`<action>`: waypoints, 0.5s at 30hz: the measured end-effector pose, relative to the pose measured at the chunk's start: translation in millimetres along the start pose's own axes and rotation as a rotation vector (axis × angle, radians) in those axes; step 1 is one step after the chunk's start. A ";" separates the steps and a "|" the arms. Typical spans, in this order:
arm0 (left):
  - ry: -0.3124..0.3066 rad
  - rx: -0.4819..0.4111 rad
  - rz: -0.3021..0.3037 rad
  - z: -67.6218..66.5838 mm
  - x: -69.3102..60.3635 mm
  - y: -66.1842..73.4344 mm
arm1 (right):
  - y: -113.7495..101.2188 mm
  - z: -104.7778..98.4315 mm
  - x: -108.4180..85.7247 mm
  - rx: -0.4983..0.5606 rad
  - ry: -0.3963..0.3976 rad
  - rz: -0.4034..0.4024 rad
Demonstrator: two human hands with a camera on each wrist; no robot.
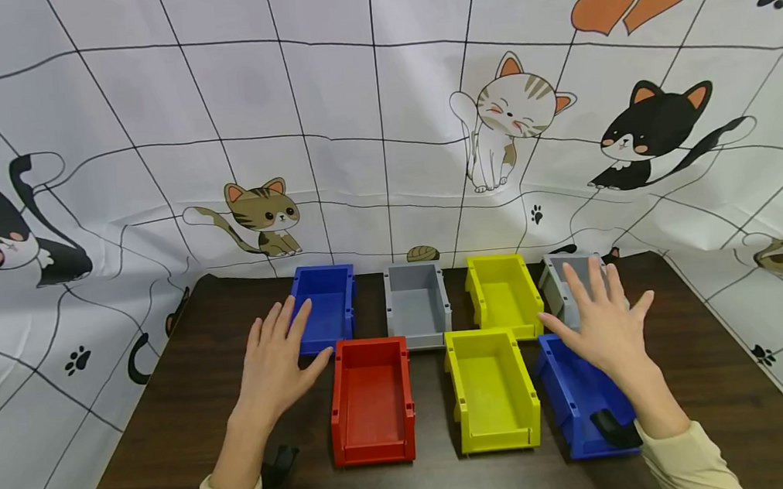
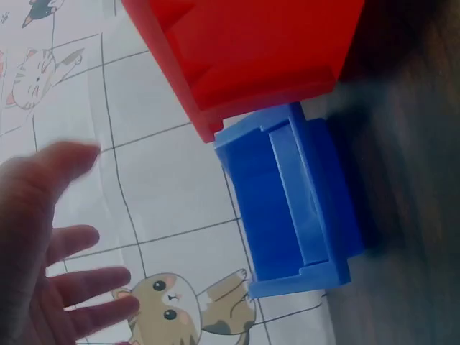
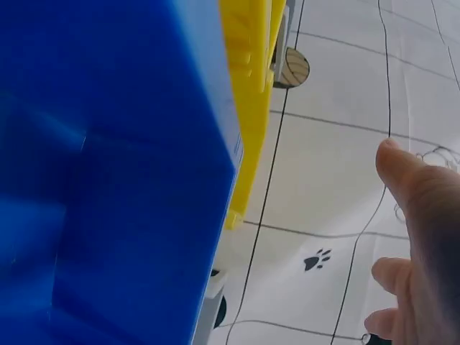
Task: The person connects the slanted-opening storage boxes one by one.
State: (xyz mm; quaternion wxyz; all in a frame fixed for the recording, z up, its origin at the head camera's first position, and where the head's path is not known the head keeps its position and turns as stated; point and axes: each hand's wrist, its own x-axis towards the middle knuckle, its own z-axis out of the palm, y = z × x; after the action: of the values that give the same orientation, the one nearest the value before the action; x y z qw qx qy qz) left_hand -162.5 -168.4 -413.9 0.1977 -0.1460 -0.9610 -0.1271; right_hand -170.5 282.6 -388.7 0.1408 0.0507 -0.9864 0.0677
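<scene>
- While both your hands are raised above the bins in the head view, neither grasps anything: your left hand point(image 1: 272, 367) spreads its fingers beside the blue rectangular plastic bin point(image 1: 324, 312) at the back left and the red rectangular plastic bin point(image 1: 372, 401) in front; your right hand point(image 1: 605, 331) fans out over the angled blue plastic bin point(image 1: 579, 391) at the front right, near the grey plastic bin point(image 1: 558, 292) behind it.
- These bins look light, stiff and smooth, so expect them to slide rather than flex; you'd best take hold across the two long side walls, or pinch a rim.
- Mind the narrow gap between the red bin and the yellow plastic bin point(image 1: 494, 391); the dark wooden table point(image 1: 169, 419) gives you more sideways room left of the red bin.
- In the left wrist view, your thumb and fingers are apart from both bins; whether the bins' corners touch, you cannot tell.
- In the right wrist view, your loose thumb and fingers stand off the blue wall, whose long edge runs close beside a yellow one.
</scene>
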 end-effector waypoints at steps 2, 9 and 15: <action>0.044 -0.012 0.043 -0.3 -0.4 -0.1 | -4.5 -1.0 0.5 0.013 0.023 -0.017; 0.022 -0.087 0.077 1.7 -3.3 2.8 | -25.2 3.2 -1.6 0.104 0.088 -0.102; -0.104 -0.286 0.028 9.0 -8.5 6.2 | -44.6 9.6 -4.6 0.225 0.023 -0.086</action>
State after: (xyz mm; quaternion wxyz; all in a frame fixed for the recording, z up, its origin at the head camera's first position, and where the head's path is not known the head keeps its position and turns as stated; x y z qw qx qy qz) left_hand -156.0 -162.0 -424.2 0.1265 -0.1927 -0.9398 -0.2521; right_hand -163.4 237.6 -393.8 0.1485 0.1077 -0.9677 0.1727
